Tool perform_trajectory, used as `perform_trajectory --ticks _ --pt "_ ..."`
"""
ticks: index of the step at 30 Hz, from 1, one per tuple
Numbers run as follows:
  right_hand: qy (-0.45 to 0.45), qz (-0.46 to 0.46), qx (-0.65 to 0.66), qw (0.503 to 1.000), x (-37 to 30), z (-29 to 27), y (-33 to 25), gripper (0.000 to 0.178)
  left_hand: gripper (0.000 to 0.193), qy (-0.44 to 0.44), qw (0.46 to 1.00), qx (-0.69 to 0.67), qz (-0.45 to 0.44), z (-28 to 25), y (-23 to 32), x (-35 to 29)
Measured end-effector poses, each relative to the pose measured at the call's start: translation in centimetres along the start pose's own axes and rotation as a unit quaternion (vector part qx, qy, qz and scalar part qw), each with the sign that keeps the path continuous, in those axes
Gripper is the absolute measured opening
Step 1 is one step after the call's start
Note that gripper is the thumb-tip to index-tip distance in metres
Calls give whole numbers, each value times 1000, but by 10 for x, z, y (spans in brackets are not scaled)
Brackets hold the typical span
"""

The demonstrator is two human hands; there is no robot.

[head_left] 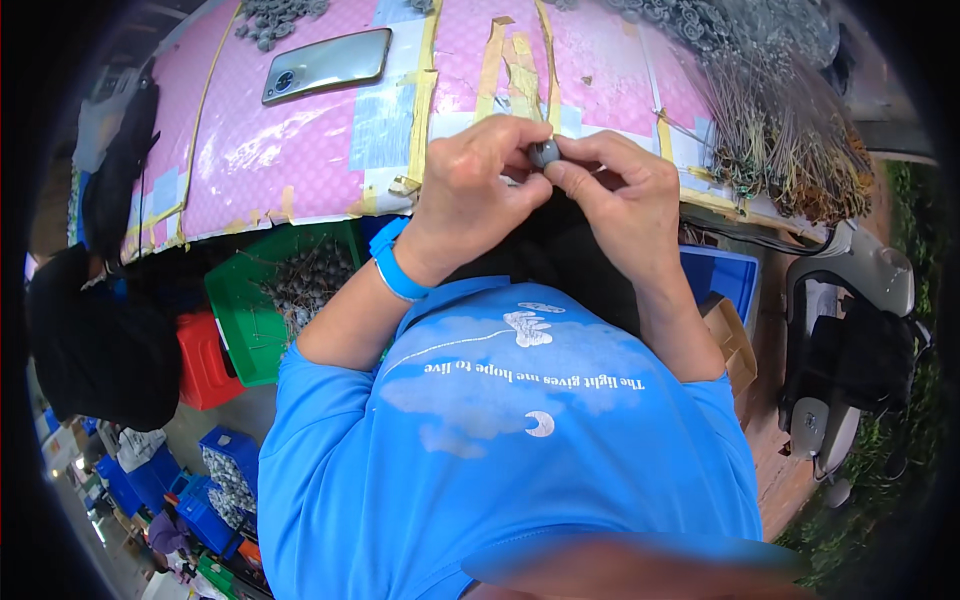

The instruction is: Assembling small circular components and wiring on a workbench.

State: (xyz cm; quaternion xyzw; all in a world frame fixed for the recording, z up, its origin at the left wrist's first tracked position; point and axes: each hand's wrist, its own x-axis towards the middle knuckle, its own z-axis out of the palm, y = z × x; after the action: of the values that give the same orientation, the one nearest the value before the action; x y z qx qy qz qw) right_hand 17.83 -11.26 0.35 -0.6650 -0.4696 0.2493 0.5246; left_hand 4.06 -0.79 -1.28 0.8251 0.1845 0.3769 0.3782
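Observation:
A small, round, dark grey part (543, 153) with a glossy surface is pinched between both hands, just over the near edge of the table. My left hand (468, 190), below a blue wristband (392, 262), grips it from the left with thumb and forefinger. From the other side, the thumb and fingertips of my right hand (625, 190) close on it. The fingers cover much of the part, so its exact kind cannot be made out. Beyond and to the right lies a bundle of thin wires (765, 120), nearest to my right hand.
A phone (327, 67) lies on the pink, taped tabletop (270, 140). Grey curled pieces (690, 20) are heaped at the far right. Below the table edge stand a green crate (235, 290) with wired grey pieces, a red bin (203, 365) and a blue crate (722, 275). A scooter (850, 270) stands right.

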Motion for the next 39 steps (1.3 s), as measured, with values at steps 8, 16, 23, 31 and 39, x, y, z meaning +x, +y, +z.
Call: perform_trajectory --ticks 8,16,23,31,39 --pt "-104 70 310 942 15 -18 29 28 42 -14 974 -207 -87 0 -2 6" --pt "-146 -2 423 894 15 -6 41 35 46 -65 961 -258 -71 5 7 7" --pt "-50 105 475 872 11 9 41 30 43 -21 956 -241 -167 14 4 0" --pt "-84 -32 299 950 -5 -11 21 28 16 -4 992 -125 -10 -13 6 -6" --pt "-132 -116 240 955 -14 -12 13 26 21 -73 991 -107 -27 -37 30 -23"
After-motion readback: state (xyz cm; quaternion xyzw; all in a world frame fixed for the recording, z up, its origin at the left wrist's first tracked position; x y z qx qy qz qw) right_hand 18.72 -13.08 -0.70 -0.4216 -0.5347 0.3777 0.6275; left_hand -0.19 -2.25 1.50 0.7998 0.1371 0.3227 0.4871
